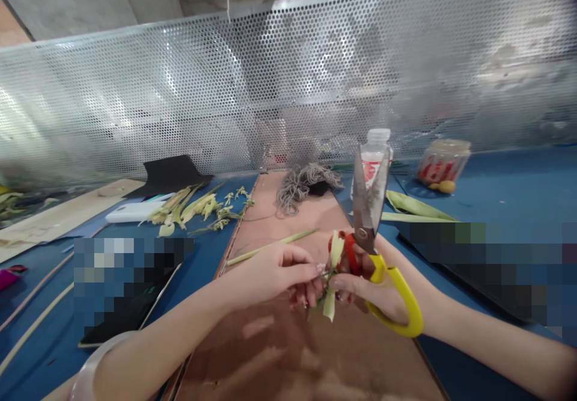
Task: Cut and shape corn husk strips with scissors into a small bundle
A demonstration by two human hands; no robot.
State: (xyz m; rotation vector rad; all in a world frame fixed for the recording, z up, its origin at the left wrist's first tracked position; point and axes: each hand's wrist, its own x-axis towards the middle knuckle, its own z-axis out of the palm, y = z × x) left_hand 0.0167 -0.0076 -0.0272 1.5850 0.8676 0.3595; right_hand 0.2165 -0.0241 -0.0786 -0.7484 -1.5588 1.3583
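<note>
My right hand (367, 293) is closed around scissors (366, 214) with one yellow and one red handle loop. Their blades point up and stand slightly apart. Between the thumb and fingers of that same hand is a small pale green strip piece (336, 251), like husk or leaf, with a tail hanging below. My left hand (282, 272) meets it from the other side, thumb and forefinger pinched together close to its middle. Whatever the left fingertips grip is too small to make out. Both hands are above a brown board (265, 353).
Grey yarn (297, 187) and a green stalk (270, 247) lie on the board. Pale husk flowers (198, 208) and a dark tablet-like slab (135, 311) are left. A white-labelled bottle (378, 139), a jar (444, 163) and green husk leaves (419, 205) are right. Behind stands perforated metal (180, 88).
</note>
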